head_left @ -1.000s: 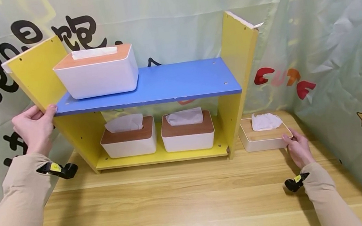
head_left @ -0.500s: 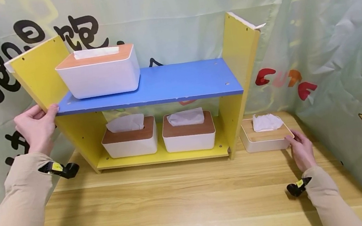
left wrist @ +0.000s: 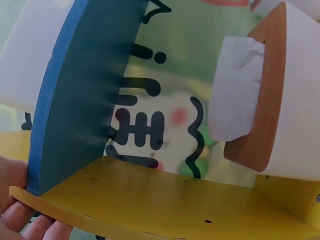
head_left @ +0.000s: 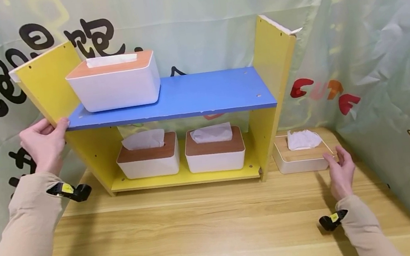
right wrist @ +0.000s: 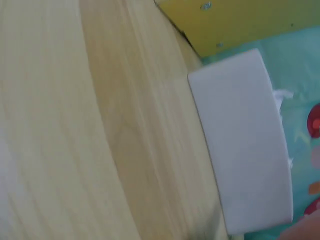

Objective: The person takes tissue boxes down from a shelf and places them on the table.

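My left hand (head_left: 43, 144) grips the front edge of the shelf unit's yellow left panel. Its thumb lies by the end of the blue shelf (head_left: 200, 91), with the fingers (left wrist: 37, 227) around the panel's outer side. My right hand (head_left: 341, 174) is at the front right corner of a white tissue box (head_left: 301, 166) with a light wooden lid. Thumb and fingers are parted there; contact is hard to tell. That box stands on the table, right of the unit. In the right wrist view its white side (right wrist: 242, 145) shows, with only a bit of hand at the lower right.
A larger tissue box (head_left: 116, 88) sits on the blue shelf's left part. Two brown-lidded tissue boxes, a left one (head_left: 149, 167) and a right one (head_left: 215, 161), stand on the yellow bottom board. A printed curtain (head_left: 396, 118) hangs behind and to the right of the wooden table (head_left: 204, 233).
My right hand's fingers have spread away from the tissue box's corner, and its wrist has shifted slightly. The left hand keeps its hold. The whole view has drifted slightly.
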A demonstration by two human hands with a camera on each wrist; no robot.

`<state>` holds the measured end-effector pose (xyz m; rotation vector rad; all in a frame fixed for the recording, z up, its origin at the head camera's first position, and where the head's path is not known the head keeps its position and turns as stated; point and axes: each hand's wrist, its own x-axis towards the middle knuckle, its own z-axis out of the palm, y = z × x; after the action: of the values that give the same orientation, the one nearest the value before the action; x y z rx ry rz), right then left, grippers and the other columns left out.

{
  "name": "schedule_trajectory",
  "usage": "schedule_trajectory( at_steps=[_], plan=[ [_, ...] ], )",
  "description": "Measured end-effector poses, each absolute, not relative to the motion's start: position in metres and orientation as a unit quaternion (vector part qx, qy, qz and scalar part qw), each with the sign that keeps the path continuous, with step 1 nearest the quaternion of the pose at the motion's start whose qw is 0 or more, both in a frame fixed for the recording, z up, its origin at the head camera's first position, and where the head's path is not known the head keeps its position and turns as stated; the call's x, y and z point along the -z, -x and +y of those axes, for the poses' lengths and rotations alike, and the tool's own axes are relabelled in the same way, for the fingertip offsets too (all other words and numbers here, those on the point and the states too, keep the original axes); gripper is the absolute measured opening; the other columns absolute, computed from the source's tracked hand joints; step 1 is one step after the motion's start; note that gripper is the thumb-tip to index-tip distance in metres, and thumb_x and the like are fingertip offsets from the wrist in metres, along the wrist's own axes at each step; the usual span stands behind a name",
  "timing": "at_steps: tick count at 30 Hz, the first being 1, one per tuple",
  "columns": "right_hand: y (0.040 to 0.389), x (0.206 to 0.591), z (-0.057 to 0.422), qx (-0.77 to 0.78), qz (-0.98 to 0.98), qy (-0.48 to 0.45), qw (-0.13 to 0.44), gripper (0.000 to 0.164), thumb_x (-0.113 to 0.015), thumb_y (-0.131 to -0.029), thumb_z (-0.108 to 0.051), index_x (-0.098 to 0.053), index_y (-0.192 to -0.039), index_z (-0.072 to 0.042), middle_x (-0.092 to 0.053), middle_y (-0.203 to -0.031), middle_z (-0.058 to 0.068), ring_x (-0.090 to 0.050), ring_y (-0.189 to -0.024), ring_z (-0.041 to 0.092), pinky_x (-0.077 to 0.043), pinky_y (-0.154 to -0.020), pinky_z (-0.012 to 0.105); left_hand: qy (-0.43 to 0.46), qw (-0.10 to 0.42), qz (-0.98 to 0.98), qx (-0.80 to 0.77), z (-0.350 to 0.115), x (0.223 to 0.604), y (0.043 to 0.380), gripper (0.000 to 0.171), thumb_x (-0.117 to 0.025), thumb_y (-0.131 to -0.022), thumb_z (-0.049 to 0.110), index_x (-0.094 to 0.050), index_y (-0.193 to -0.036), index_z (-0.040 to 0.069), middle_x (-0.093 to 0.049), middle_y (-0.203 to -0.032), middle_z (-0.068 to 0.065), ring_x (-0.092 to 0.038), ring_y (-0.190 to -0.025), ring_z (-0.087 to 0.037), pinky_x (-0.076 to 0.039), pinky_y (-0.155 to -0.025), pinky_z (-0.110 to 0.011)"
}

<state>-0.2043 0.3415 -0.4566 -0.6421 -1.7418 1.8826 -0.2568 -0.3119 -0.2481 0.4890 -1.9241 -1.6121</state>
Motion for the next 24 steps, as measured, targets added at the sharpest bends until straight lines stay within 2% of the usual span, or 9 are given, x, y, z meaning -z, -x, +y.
schedule_trajectory(
  at_steps=[3,7,10,13,16,19,24],
  plan=[
    [0.201,0.452,0.336,-0.692,-0.63,0.234,0.263,0.062,-0.059,-0.101,-0.017,-0.032,-0.157,-0.012,-0.023,-0.169,0.003,-0.018,-0.156,0.01,-0.013,-0.128,0.023,-0.185,0.287,-0.72,0.604,-0.312,0.248,0.257,0.048,-0.078,-0.084,0.018,-0.067,-0.13,0.008,-0.061,-0.057,0.032,-0.062,-0.062,0.013,-0.047,-0.057,-0.004],
    [0.199,0.445,0.327,-0.704,-0.612,0.216,0.289,0.057,-0.06,-0.1,-0.013,-0.039,-0.153,-0.012,-0.035,-0.163,0.004,-0.027,-0.152,0.012,-0.019,-0.126,0.02,-0.184,0.288,-0.718,0.606,-0.312,0.248,0.258,0.048,-0.079,-0.084,0.018,-0.067,-0.129,0.008,-0.061,-0.057,0.032,-0.062,-0.063,0.012,-0.047,-0.058,-0.004],
    [0.198,0.439,0.321,-0.716,-0.595,0.184,0.315,0.047,-0.062,-0.098,-0.008,-0.049,-0.143,-0.014,-0.047,-0.149,-0.001,-0.033,-0.149,0.016,-0.023,-0.125,0.02,-0.182,0.292,-0.718,0.606,-0.311,0.248,0.257,0.048,-0.079,-0.083,0.017,-0.068,-0.129,0.007,-0.061,-0.057,0.031,-0.062,-0.063,0.012,-0.047,-0.057,-0.004],
    [0.196,0.433,0.314,-0.726,-0.58,0.15,0.338,0.038,-0.063,-0.096,-0.005,-0.055,-0.132,-0.017,-0.053,-0.134,-0.007,-0.039,-0.144,0.017,-0.028,-0.123,0.02,-0.183,0.295,-0.721,0.6,-0.311,0.249,0.257,0.047,-0.079,-0.084,0.018,-0.068,-0.128,0.007,-0.061,-0.057,0.032,-0.061,-0.061,0.013,-0.047,-0.056,-0.004],
    [0.194,0.425,0.306,-0.733,-0.565,0.12,0.36,0.037,-0.063,-0.095,0.0,-0.058,-0.129,-0.013,-0.057,-0.126,-0.007,-0.047,-0.134,0.016,-0.035,-0.117,0.018,-0.183,0.298,-0.722,0.596,-0.311,0.249,0.257,0.047,-0.078,-0.084,0.018,-0.068,-0.128,0.007,-0.061,-0.056,0.032,-0.061,-0.06,0.014,-0.047,-0.056,-0.004],
    [0.192,0.416,0.298,-0.744,-0.543,0.086,0.38,0.038,-0.061,-0.095,0.005,-0.056,-0.131,-0.004,-0.06,-0.122,-0.002,-0.054,-0.122,0.012,-0.043,-0.108,0.015,-0.182,0.298,-0.72,0.599,-0.31,0.249,0.257,0.047,-0.078,-0.084,0.017,-0.068,-0.128,0.007,-0.061,-0.057,0.032,-0.061,-0.061,0.013,-0.047,-0.057,-0.004],
    [0.19,0.401,0.285,-0.769,-0.504,0.028,0.391,0.037,-0.058,-0.095,0.007,-0.053,-0.132,0.005,-0.061,-0.122,0.005,-0.057,-0.118,0.015,-0.049,-0.101,0.014,-0.182,0.294,-0.717,0.606,-0.31,0.249,0.256,0.047,-0.079,-0.084,0.017,-0.068,-0.128,0.007,-0.061,-0.057,0.032,-0.061,-0.061,0.013,-0.047,-0.057,-0.004]
  ],
)
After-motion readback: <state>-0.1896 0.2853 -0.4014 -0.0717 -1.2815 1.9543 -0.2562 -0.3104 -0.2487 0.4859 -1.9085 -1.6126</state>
